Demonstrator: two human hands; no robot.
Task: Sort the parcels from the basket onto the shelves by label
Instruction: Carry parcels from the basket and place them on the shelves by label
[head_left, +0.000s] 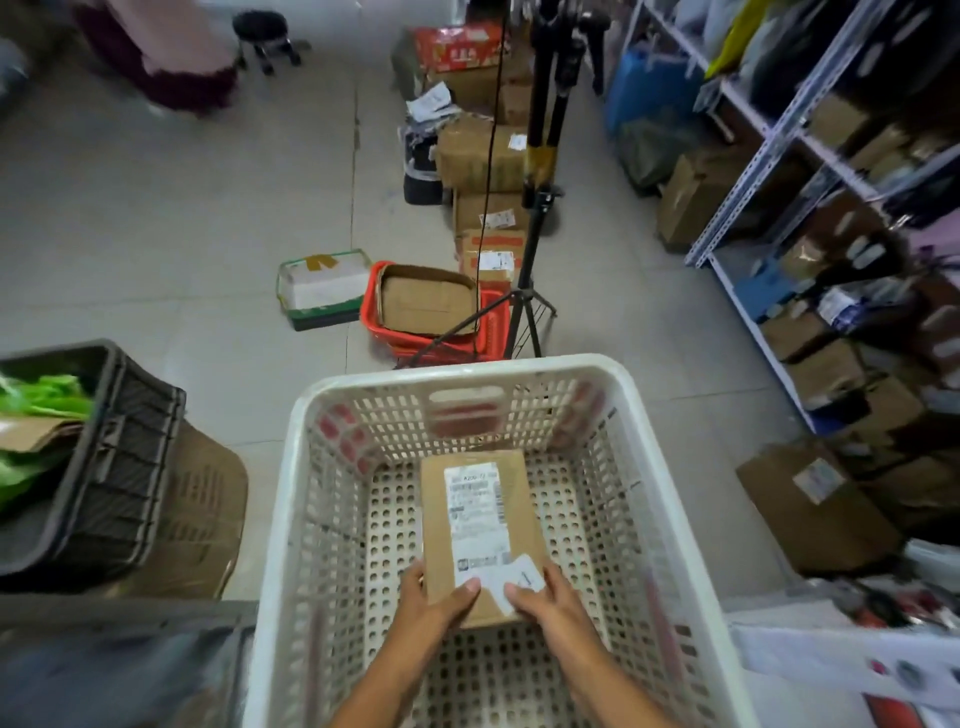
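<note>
A flat brown cardboard parcel (480, 525) with a white printed label lies inside the white perforated basket (291, 519), the only parcel I can see in it. My left hand (434, 597) grips the parcel's near left corner, thumb on top. My right hand (540, 597) grips the near right corner, thumb pressing the loose label flap. Both forearms reach in from the basket's near side. Metal shelves (779, 130) stacked with boxes and bags run along the right.
A tripod (524, 291) stands just beyond the basket beside a red basket (374, 317) holding cardboard. A row of boxes (483, 156) extends behind it. A black crate (119, 457) with green bags sits left. Boxes (810, 509) crowd the floor under the shelves.
</note>
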